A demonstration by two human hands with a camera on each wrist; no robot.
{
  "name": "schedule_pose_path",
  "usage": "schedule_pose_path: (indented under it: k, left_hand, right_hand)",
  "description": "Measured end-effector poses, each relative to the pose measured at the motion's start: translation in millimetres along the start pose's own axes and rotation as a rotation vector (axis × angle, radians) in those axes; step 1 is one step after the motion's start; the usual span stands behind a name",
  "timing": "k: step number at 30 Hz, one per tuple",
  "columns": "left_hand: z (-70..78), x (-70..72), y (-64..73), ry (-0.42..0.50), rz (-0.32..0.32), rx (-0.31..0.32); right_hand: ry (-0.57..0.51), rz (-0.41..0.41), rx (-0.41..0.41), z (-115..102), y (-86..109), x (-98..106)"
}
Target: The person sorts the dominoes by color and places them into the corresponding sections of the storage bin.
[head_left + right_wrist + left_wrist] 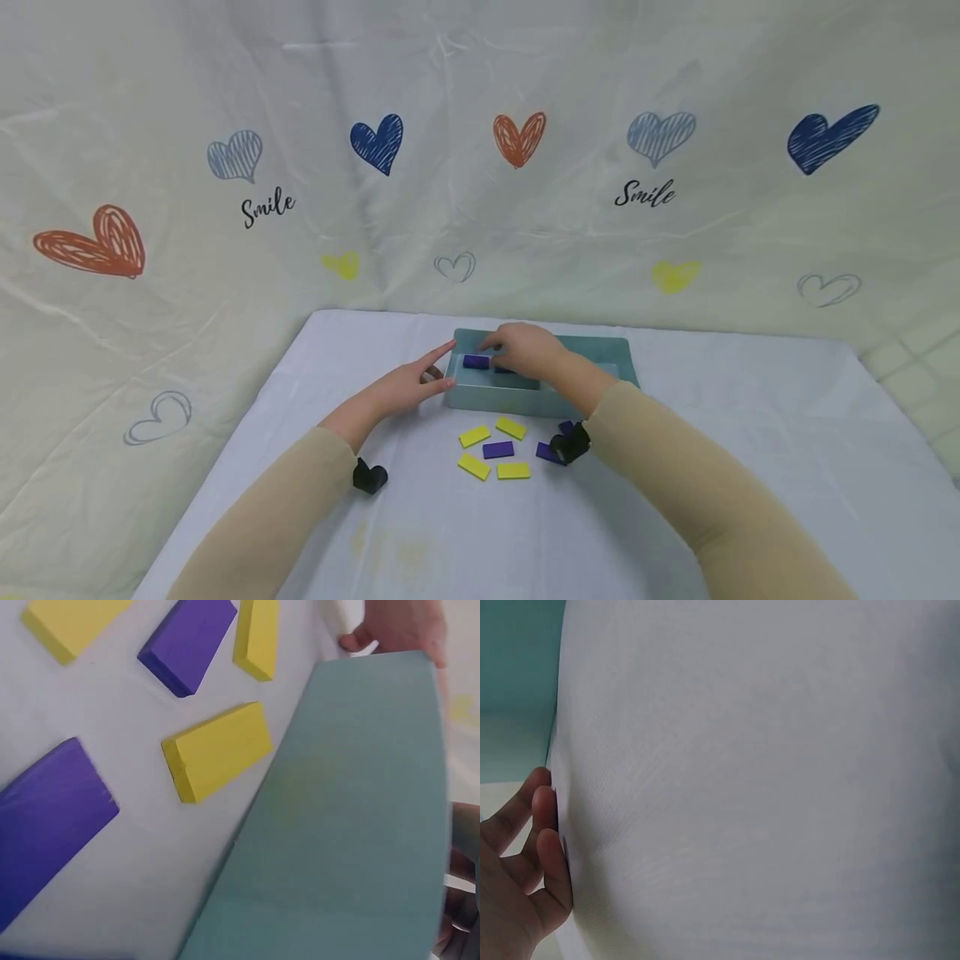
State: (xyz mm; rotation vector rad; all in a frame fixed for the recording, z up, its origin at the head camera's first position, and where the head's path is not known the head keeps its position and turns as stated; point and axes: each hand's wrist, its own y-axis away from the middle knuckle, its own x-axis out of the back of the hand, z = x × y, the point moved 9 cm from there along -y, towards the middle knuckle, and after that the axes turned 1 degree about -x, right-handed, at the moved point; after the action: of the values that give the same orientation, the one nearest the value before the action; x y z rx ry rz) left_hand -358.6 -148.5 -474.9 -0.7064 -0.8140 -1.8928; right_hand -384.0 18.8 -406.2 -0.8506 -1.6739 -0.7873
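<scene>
A blue-green tray (517,402) stands on the table. My left hand (400,390) is at its left end, index finger and thumb stretched out and spread along the rim, the other fingers bent; several fingers show beside the tray in the left wrist view. Inside the tray, my right hand (528,348) reaches down with bent fingers. A purple block (476,362) lies on the tray floor just left of those fingers. Another dark purple block (503,370) is partly hidden beneath them, and whether they grip it is unclear. The tray wall hides most of the fingers in the right wrist view.
Several yellow blocks, one of them a yellow block (217,752), lie on the white cloth (420,533) in front of the tray. Among them are purple blocks, including a purple block (498,450) and a purple block (550,453) partly behind the right wrist camera (572,443).
</scene>
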Motion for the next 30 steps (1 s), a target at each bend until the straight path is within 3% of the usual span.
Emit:
schedule_pose_path:
  k: [15,30]
  left_hand:
    - [1.6,-0.5,1.3,-0.011,0.011,0.004]
    - [1.3,-0.2,4.5,-0.018,0.019,0.024]
  right_hand:
    - [-0.031,0.038,0.046,-0.5,65.1,31.4]
    - [-0.014,0.096,0.131,0.4,126.7,23.3]
